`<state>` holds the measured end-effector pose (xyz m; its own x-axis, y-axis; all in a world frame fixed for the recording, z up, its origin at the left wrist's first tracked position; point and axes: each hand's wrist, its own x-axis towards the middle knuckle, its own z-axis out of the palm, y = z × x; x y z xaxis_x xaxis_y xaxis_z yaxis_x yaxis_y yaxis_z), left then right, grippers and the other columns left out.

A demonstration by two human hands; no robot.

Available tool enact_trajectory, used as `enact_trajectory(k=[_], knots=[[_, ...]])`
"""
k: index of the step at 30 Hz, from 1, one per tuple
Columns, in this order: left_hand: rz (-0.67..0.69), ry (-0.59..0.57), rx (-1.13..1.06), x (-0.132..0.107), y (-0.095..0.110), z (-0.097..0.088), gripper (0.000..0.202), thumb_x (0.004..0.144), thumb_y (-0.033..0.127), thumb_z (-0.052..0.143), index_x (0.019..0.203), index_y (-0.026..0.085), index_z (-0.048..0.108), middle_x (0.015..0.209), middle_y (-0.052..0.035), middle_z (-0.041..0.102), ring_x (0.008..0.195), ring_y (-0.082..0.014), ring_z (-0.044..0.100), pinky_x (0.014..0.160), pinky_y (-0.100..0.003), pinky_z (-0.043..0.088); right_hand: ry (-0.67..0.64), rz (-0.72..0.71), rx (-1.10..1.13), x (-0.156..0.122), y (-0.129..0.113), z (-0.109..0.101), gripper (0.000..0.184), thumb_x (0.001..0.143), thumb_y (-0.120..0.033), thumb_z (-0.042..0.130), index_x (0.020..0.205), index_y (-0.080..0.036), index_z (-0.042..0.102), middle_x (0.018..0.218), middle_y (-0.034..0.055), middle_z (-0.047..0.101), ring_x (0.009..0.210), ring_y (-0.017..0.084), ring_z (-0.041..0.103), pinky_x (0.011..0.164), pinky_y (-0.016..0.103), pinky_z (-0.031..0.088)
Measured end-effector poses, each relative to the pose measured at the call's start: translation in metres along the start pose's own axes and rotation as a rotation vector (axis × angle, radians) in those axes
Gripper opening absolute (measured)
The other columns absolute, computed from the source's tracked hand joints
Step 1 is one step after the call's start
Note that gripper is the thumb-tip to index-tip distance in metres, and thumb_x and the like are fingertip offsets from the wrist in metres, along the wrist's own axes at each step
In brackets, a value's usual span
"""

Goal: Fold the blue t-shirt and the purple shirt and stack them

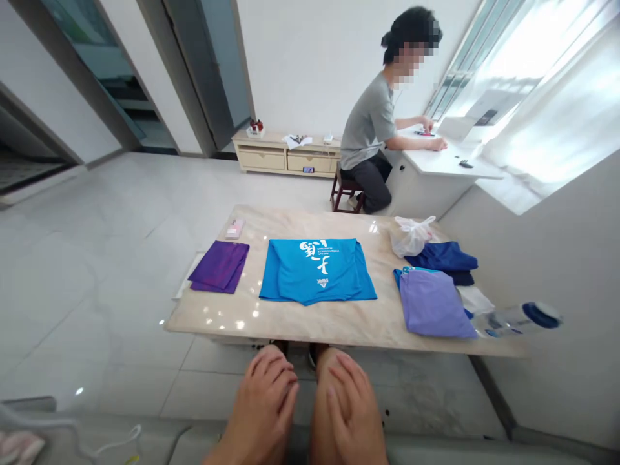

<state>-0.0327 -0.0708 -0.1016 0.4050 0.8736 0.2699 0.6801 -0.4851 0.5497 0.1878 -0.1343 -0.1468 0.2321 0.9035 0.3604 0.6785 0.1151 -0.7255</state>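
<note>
My left hand (265, 397) rests on my left knee with its fingers stretched and slightly curved, holding nothing. On my right knee lies my right hand (352, 400), fingers spread, also without anything in it. In front of both, a bright blue T-shirt (320, 274) with white print lies folded at the middle of the marble-look table (290, 326). A folded dark purple cloth (220, 267) is at the table's left end. Toward the right sits a stack with a folded light purple garment (431, 303) on top and blue cloth partly showing beneath.
Beside the stack are navy clothing (443, 255), a white plastic bag (411, 236) and a clear bottle with a blue cap (516, 320). A small pink box (235, 228) lies at the back left. Another person (371, 123) sits on a stool at a white desk (443, 158). A low cabinet (264, 158) stands behind.
</note>
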Motion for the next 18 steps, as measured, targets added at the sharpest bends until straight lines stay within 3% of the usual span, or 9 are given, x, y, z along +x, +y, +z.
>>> enact_trajectory(k=[2,7,11,18], knots=[[0.057,0.034,0.084,-0.008,0.007,0.004,0.027,0.098,0.019,0.057,0.103,0.034,0.078,0.110,-0.0056,0.083,0.114,-0.0315,0.075,0.114,-0.059,0.055,0.044,-0.037,-0.091,-0.011,-0.010,0.004,0.044,0.104,-0.033,0.058,0.146,-0.034,0.071,0.150,0.0091,0.069,0.139,0.038,0.066,0.110,0.064,0.059],[0.024,-0.031,0.097,0.000,0.013,0.001,0.024,0.103,0.021,0.056,0.094,0.029,0.076,0.100,-0.0072,0.081,0.107,-0.0292,0.073,0.107,-0.054,0.054,0.019,0.014,-0.094,0.000,-0.014,-0.003,0.033,0.105,-0.034,0.057,0.130,-0.026,0.077,0.137,0.0138,0.075,0.129,0.034,0.068,0.113,0.060,0.056],[0.044,-0.061,0.080,0.000,0.012,-0.001,0.022,0.103,0.021,0.058,0.097,0.028,0.078,0.102,-0.0077,0.081,0.108,-0.0286,0.072,0.108,-0.054,0.052,0.007,-0.008,-0.074,0.007,-0.010,-0.007,0.034,0.106,-0.036,0.055,0.130,-0.023,0.077,0.136,0.0146,0.074,0.129,0.034,0.066,0.115,0.060,0.053],[0.083,0.036,0.032,-0.019,0.009,-0.001,0.026,0.103,0.018,0.057,0.106,0.031,0.079,0.115,-0.0063,0.083,0.123,-0.0285,0.071,0.118,-0.055,0.049,0.012,-0.041,-0.047,0.000,-0.005,-0.005,0.035,0.106,-0.040,0.055,0.130,-0.024,0.076,0.137,0.0133,0.073,0.128,0.034,0.065,0.114,0.059,0.053]])
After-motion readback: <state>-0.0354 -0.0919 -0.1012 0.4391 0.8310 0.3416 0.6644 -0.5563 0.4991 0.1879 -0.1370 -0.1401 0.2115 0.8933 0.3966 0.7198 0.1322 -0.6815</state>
